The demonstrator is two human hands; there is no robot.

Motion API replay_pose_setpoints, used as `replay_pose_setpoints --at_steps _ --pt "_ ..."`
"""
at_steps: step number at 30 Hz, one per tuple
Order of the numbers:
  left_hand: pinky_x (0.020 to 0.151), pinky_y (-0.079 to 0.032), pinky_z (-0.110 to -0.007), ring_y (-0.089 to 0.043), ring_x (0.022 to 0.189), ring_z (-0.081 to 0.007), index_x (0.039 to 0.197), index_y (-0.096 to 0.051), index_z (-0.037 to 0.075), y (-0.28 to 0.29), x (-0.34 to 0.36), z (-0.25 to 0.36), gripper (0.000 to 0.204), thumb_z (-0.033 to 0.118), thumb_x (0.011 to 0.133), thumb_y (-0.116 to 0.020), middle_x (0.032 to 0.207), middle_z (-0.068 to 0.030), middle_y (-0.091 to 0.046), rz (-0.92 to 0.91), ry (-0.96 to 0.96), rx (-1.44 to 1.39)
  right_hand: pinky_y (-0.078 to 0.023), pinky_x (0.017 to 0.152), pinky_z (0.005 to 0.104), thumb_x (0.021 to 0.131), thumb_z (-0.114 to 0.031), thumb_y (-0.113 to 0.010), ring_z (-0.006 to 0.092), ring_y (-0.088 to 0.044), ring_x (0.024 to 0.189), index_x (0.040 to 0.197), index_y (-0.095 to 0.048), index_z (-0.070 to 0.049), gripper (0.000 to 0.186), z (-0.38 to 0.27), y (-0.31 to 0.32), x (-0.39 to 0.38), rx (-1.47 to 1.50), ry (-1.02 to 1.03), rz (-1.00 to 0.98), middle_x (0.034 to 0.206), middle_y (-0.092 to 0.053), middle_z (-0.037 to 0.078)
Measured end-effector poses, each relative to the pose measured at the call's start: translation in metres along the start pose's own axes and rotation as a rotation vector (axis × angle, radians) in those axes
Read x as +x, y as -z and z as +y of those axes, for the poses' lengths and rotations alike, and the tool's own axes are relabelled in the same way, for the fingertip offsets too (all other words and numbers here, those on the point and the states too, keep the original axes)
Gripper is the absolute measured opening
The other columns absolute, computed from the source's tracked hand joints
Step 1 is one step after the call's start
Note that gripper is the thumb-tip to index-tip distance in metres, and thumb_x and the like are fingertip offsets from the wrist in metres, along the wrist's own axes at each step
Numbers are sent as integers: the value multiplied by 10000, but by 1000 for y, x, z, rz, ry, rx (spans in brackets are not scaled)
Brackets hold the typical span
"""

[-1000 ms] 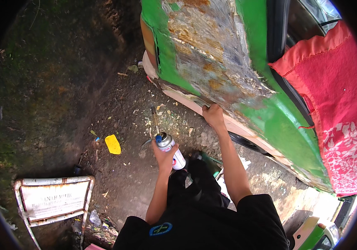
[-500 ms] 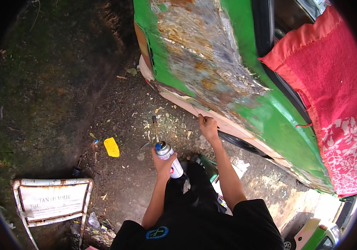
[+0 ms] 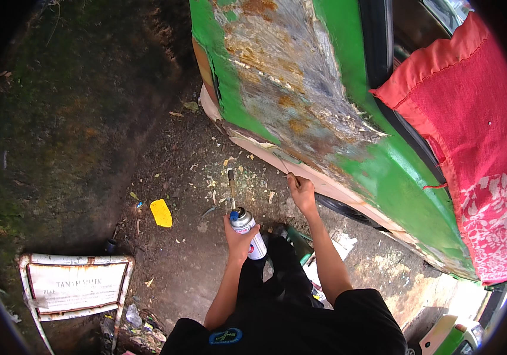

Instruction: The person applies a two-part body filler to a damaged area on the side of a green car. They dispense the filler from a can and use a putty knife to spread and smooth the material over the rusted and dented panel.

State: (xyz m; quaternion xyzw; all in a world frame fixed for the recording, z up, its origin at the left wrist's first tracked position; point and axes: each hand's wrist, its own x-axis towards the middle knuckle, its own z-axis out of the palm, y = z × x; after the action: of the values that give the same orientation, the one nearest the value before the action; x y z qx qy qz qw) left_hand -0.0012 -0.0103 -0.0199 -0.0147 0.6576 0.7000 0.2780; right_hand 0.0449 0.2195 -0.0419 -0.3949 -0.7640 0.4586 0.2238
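Note:
My left hand [image 3: 240, 241] is wrapped round a white gas canister [image 3: 257, 248] with a blue-knobbed torch head [image 3: 231, 183] on top. The torch's metal tube points away from me, above the ground; no flame shows. Farther right, my right hand [image 3: 302, 192] is closed on a thin metal tool [image 3: 284, 167]. Its slender end reaches the lower edge of a green car body [image 3: 407, 171], beside the pale pink lower strip [image 3: 259, 149]. Above that strip, a broad stripped patch [image 3: 289, 77] shows grey, brown and rusty metal. Whether the tool's tip touches the car, I cannot tell.
Paint flakes [image 3: 224, 177] litter the dirt ground below the car. A red cloth [image 3: 443, 89] hangs over the car at the right. A rusty white-framed sign [image 3: 82, 287] stands at lower left, and a yellow piece [image 3: 160, 213] lies left of the torch. A green-and-white vehicle [image 3: 451, 337] is at lower right.
Both hands sit slightly farther right and lower in the picture, the torch with the left and the thin tool with the right. Both grips stay the same.

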Motion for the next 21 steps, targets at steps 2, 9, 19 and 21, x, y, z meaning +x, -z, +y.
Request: replay_pose_setpoints --at_steps 2,9,19,21 --pt "728 -551 -333 -653 851 -166 1175 -404 76 0 -3 -4 651 -91 698 -816 980 -60 -597 -12 23 -6 -363 503 406 969 -342 -631 204 -353 510 723 -599 59 471 10 -6 10 -42 -22 -21 544 -406 153" --pt "740 -549 -329 -643 860 -156 1172 -402 81 6 0 -13 669 -79 684 -831 982 -57 -589 -26 11 15 -351 492 392 968 -313 -639 186 -341 501 717 -600 62 453 6 -2 0 15 4 -12 527 -388 131" --pt "746 -549 -325 -648 857 -158 1158 -401 74 5 2 -10 639 -70 698 -820 980 -62 -599 -51 31 20 -455 567 415 941 -239 -661 305 -513 528 845 -658 42 297 -2 6 2 -49 -63 -58 635 -581 196" --pt "741 -551 -326 -652 856 -159 1158 -402 71 9 4 -11 637 -71 698 -819 974 -64 -602 -76 19 21 -460 574 410 934 -220 -664 324 -518 536 873 -658 40 267 -1 2 9 -93 -72 -89 643 -589 192"
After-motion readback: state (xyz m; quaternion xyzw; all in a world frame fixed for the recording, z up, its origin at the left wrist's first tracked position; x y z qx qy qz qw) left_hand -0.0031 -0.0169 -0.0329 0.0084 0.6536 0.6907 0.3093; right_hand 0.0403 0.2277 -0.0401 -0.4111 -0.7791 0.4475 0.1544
